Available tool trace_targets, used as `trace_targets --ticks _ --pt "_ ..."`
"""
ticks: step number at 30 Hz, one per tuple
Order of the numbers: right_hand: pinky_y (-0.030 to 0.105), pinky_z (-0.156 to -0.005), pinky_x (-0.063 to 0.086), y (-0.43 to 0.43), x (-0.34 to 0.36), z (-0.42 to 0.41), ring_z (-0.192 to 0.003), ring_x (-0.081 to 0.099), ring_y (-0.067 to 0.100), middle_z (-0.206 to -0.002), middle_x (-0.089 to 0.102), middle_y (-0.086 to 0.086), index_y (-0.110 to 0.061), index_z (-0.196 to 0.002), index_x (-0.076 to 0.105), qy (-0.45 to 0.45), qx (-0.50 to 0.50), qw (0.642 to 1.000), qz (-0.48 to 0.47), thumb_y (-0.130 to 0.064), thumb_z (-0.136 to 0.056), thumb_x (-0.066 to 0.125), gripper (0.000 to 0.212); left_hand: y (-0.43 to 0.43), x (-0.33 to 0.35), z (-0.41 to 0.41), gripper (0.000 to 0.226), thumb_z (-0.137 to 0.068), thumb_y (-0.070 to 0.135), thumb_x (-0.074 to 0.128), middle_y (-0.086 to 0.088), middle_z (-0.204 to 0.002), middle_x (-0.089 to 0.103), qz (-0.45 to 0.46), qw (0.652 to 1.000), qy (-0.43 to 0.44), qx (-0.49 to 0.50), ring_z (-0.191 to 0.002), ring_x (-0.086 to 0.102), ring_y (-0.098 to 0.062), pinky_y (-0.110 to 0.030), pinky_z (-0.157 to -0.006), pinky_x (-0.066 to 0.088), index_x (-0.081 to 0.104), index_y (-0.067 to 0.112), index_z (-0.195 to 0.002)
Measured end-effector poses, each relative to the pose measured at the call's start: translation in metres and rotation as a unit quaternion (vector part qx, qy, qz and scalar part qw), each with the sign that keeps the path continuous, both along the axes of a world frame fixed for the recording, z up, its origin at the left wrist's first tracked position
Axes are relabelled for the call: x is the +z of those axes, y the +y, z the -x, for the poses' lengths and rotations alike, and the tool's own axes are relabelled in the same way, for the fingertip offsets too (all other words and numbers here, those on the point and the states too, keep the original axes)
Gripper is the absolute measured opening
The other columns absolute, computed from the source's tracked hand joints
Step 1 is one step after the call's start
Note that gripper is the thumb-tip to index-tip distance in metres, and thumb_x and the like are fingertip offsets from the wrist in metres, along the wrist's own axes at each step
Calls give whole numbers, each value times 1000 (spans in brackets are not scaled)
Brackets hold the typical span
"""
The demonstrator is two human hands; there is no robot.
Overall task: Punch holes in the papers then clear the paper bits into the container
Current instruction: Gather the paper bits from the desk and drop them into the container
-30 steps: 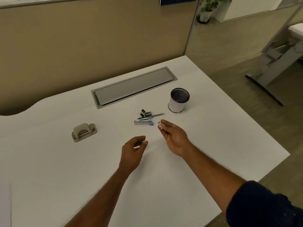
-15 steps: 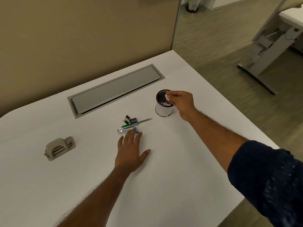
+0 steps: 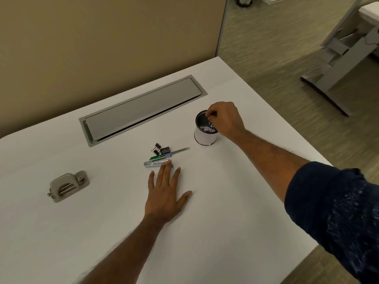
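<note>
Right hand (image 3: 224, 119) pinched together directly over container (image 3: 205, 137), right of centre on worktop (image 3: 235, 201), paper bits (image 3: 207, 129) inside. Left hand (image 3: 166, 193) flat, splayed, lower centre, farther off.

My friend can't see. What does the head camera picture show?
A person's right hand pinches over a small white container of paper bits on a white desk. The left hand lies flat near a stapler; a hole punch sits further left.
</note>
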State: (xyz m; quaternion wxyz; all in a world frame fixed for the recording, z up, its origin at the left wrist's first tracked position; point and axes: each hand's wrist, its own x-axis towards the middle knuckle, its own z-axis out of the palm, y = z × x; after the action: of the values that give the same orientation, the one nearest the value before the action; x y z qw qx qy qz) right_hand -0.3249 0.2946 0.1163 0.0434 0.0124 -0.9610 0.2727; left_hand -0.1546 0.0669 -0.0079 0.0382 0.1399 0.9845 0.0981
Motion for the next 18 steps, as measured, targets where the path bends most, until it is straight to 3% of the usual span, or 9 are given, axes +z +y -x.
trace_targets --ticks 5,10,13,18 --pt "38 -86 56 -1 8 -2 -95 66 24 -102 73 7 -14 -99 74 -21 39 998 -44 -6 -87 61 20 -2 1 -1 82 -91 76 19 -7 -165 5 12 1000 -13 6 -152 0 -23 -51 -121 0 26 23 -153" --pt "34 -89 52 -1 13 -3 -99 64 25 -106 70 10 -8 -99 74 2 69 996 -61 -6 -89 59 18 -4 4 -5 84 -90 78 14 -7 -164 5 21 999 -20 13 -152 0 -24 -51 -121 -2 23 24 -154" --pt "36 -95 51 -4 12 -5 -106 63 28 -116 69 12 -10 -109 72 -45 93 989 -106 -6 -89 61 23 -8 6 -7 83 -90 77 15 -8 -164 8 22 1000 -17 14 -152 4 -24 -51 -121 0 26 23 -153" --pt "36 -84 54 -6 14 -6 -94 65 26 -103 71 8 -12 -98 73 12 51 996 -72 -2 -83 63 21 -16 11 -13 81 -91 75 17 -10 -163 15 27 999 -12 15 -151 10 -28 -54 -120 7 33 22 -150"
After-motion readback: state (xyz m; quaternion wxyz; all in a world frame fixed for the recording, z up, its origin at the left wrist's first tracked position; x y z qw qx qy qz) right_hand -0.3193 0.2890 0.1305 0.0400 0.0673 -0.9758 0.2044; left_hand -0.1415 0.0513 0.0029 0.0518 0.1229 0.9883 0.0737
